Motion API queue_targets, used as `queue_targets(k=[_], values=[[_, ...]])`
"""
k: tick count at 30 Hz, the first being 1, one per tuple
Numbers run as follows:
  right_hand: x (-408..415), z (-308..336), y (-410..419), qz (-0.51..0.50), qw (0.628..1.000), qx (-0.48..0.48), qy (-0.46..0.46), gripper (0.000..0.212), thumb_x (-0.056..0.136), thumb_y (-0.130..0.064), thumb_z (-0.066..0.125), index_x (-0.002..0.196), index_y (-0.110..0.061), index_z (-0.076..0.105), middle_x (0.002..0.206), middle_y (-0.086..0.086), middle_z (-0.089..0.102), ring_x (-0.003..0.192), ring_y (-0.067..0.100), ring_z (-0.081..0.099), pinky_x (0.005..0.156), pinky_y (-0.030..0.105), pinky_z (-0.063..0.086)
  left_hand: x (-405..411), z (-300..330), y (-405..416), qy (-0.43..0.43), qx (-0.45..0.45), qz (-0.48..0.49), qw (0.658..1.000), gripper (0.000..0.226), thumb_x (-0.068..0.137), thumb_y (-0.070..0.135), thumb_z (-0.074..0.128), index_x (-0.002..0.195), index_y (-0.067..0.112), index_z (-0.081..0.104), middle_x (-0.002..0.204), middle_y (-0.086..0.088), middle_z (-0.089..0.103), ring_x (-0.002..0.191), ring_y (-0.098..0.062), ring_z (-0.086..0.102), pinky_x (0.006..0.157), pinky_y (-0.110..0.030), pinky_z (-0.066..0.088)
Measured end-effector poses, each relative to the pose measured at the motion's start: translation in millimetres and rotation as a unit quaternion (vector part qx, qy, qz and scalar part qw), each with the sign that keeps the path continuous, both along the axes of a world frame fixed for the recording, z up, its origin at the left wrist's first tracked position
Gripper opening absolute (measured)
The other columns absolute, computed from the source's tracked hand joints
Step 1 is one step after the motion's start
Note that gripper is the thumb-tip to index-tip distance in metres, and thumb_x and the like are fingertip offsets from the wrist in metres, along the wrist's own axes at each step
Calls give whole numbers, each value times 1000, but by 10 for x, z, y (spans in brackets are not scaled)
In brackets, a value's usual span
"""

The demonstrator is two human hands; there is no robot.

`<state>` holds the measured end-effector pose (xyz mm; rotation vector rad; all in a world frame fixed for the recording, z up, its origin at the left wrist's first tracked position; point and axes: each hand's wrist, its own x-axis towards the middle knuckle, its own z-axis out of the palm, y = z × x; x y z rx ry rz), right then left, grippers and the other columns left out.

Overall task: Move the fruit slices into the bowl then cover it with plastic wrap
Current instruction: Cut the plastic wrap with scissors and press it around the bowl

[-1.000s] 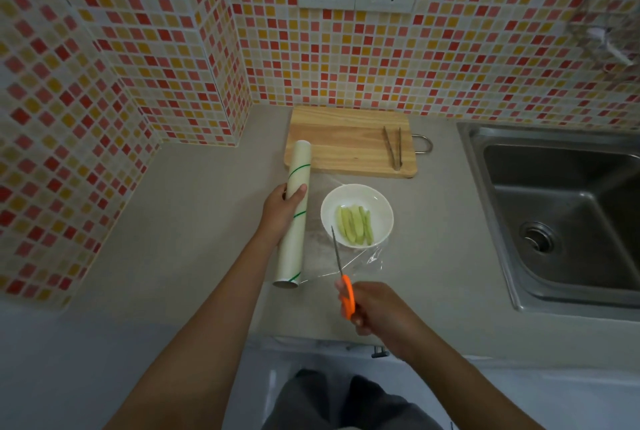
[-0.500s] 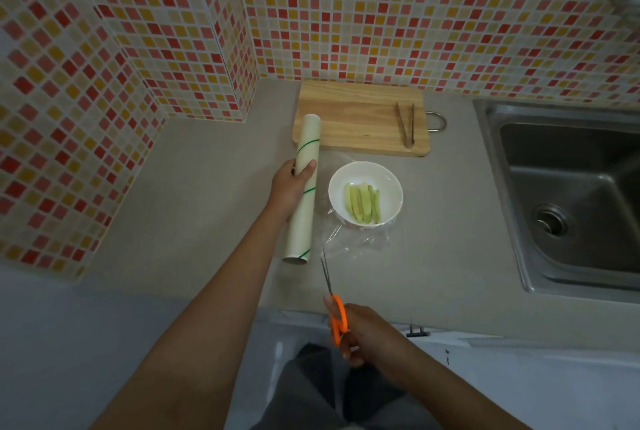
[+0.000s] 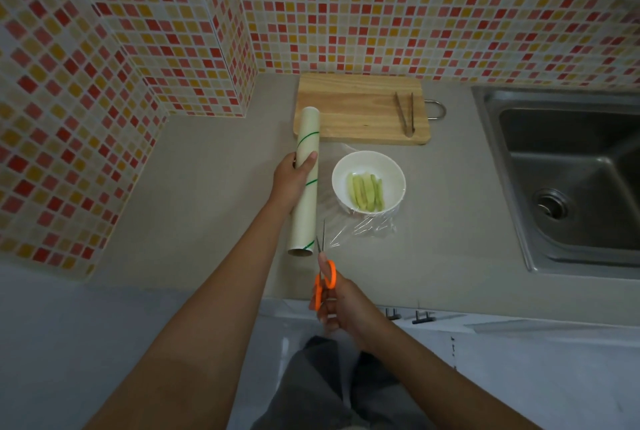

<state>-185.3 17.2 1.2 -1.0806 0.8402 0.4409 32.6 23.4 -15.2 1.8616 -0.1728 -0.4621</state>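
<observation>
We are gripping the roll point(image 3: 306, 180) with left fingers point(image 3: 309, 160), right fingers point(image 3: 323, 265) clamping scissors point(image 3: 323, 277); the plastic wrap point(image 3: 363, 227) beyond is looking flimsy, clingy — pinching edges.

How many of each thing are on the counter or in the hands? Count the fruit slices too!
Pale green fruit slices in the bowl: about 5, they overlap
Round white bowl: 1
Cream plastic wrap roll with green stripes, held by the left hand: 1
Orange-handled scissors, held by the right hand: 1
Rectangular wooden cutting board: 1
Metal tongs: 1
Total: about 10
</observation>
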Motion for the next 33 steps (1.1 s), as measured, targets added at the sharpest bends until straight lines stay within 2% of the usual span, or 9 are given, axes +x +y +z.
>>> queue_targets(k=[3, 6, 10, 15, 20, 23, 28, 30, 33], values=[[77, 7, -16, -3, 1000, -14, -10, 68, 64, -82, 49, 64, -14, 50, 59, 2, 56, 45, 12, 44, 47, 21, 27, 13, 14, -1, -7, 1, -5, 1000, 26, 92, 39, 58, 90, 13, 56, 73, 6, 53, 70, -13, 52, 61, -26, 40], [108, -2, -21, -1, 999, -32, -23, 62, 77, -75, 46, 68, -14, 51, 58, 2, 55, 43, 11, 45, 47, 21, 29, 33, 21, -4, -9, -1, -12, 1000, 28, 92, 40, 57, 90, 12, 57, 76, 3, 56, 72, -15, 53, 64, -28, 42], [103, -29, -8, -15, 998, -55, -41, 61, 77, -74, 47, 68, -14, 51, 56, 1, 56, 42, 11, 45, 47, 21, 31, 43, 1, -6, 2, -7, -20, 1000, 32, 92, 42, 56, 92, 11, 57, 81, -2, 58, 75, -18, 55, 70, -30, 44], [82, -56, 0, -20, 995, -85, -43, 62, 76, -76, 46, 64, -15, 50, 55, 2, 56, 40, 11, 45, 45, 18, 33, 66, -14, -24, 6, -8, -19, 1000, 32, 93, 43, 54, 83, 12, 54, 72, 1, 55, 71, -19, 55, 68, -32, 43], [36, -64, 12, -41, 985, -138, -99, 54, 85, -64, 47, 65, -14, 49, 49, 0, 50, 37, 10, 40, 42, 18, 31, 92, -28, -32, 7, -5, -22, 1000, 34, 94, 42, 52, 72, 17, 51, 68, 2, 53, 65, -16, 52, 67, -30, 41], [42, -75, 8, -62, 978, -156, -125, 51, 88, -57, 49, 64, -12, 47, 46, -2, 47, 39, 11, 38, 41, 19, 31, 100, -55, -35, 6, 0, -25, 1000, 33, 94, 41, 52, 78, 13, 53, 71, 0, 55, 67, -17, 53, 68, -30, 41], [184, -74, -31, -58, 982, -141, -112, 59, 84, -66, 47, 56, -14, 48, 51, 8, 49, 37, 13, 39, 42, 19, 31, 77, -89, -31, 9, 8, -25, 1000, 34, 95, 41, 51, 74, 14, 52, 72, -2, 55, 73, -21, 54, 69, -31, 42], [245, -82, -55, -54, 983, -140, -106, 59, 83, -67, 48, 56, -15, 48, 50, 6, 50, 37, 13, 39, 42, 19, 33, 76, -85, -24, 13, 11, -26, 1000, 35, 95, 42, 50, 80, 11, 55, 78, -7, 58, 75, -22, 55, 70, -33, 43], [284, -119, -82, -64, 981, -143, -115, 57, 83, -64, 51, 59, -12, 47, 45, 1, 45, 34, 12, 36, 40, 19, 29, 83, -70, -29, 12, 11, -27, 1000, 36, 95, 43, 50, 80, 10, 54, 73, -4, 56, 72, -21, 54, 68, -31, 42]])
